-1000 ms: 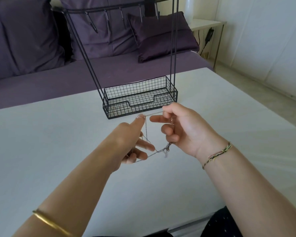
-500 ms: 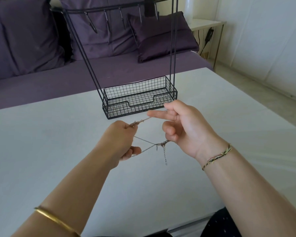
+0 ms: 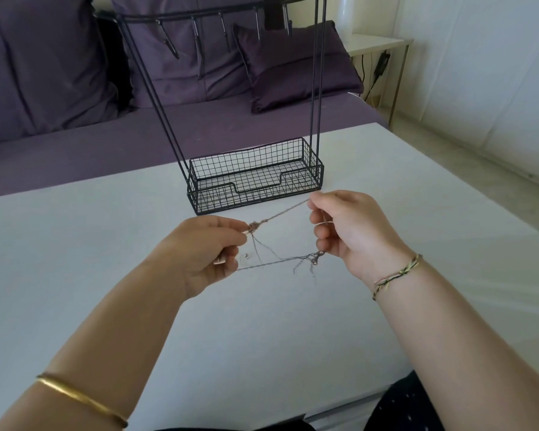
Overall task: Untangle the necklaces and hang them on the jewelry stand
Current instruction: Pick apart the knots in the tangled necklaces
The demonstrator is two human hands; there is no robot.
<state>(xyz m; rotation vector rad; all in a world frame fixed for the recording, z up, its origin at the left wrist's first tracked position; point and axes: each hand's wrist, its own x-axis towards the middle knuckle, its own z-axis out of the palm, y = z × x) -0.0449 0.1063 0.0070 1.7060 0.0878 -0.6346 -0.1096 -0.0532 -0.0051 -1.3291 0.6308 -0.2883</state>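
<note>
A white table [image 3: 106, 275] sits by a purple sofa [image 3: 59, 135]. The black jewelry stand [image 3: 255, 178] stands just past both hands. The left hand [image 3: 199, 253] and right hand [image 3: 352, 228] pinch the tangled necklaces [image 3: 274, 241], stretched between them above the table.

I'm looking at a home living room: purple sofa [image 3: 75, 144] with cushions [image 3: 296, 66] at 12 o'clock, side table [image 3: 377, 45] at 1 o'clock.
</note>
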